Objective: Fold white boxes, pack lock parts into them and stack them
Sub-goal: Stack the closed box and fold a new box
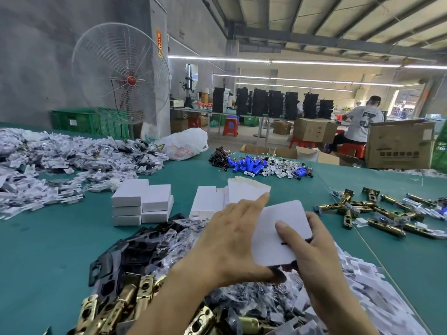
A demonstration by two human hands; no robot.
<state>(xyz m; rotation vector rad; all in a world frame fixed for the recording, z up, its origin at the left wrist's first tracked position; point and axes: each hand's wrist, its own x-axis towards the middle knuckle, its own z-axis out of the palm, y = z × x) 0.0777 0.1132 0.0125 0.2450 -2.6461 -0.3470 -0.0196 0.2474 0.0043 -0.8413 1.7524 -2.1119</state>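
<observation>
Left hand (232, 240) and right hand (312, 252) both hold 1 white box (280, 238), up off the table (48, 250), over the near pile of bagged parts. Left fingers (261, 199): index straight along the box's left edge, thumb hooked under its near edge, so grasping. Right hand: thumb flat on the white top face, other fingers wrapped behind the right edge, also grasping. Something dark shows under the near and right edges; I can't tell whether it is a part already inside.

Key relation: the box sits between my 2 hands. Its long axis looks to run away from me, tipped slightly right. The stack of folded boxes (142, 201) lies ahead and to the left of my left fingers, well apart, so my left hand is the nearer one for stacking. Flat blanks (242, 189) lie just beyond my left index tip. Brass latches (362, 213) lie right of my right fingers, with more just below my left wrist.

Writing: the white box face is blank. The cardboard carton (399, 146), far right, has 1 dark printed line, which I can't read. The plastic bag (186, 146) has red print, too small to read. The orange pillar sign (159, 43) has yellow characters, also unreadable.
</observation>
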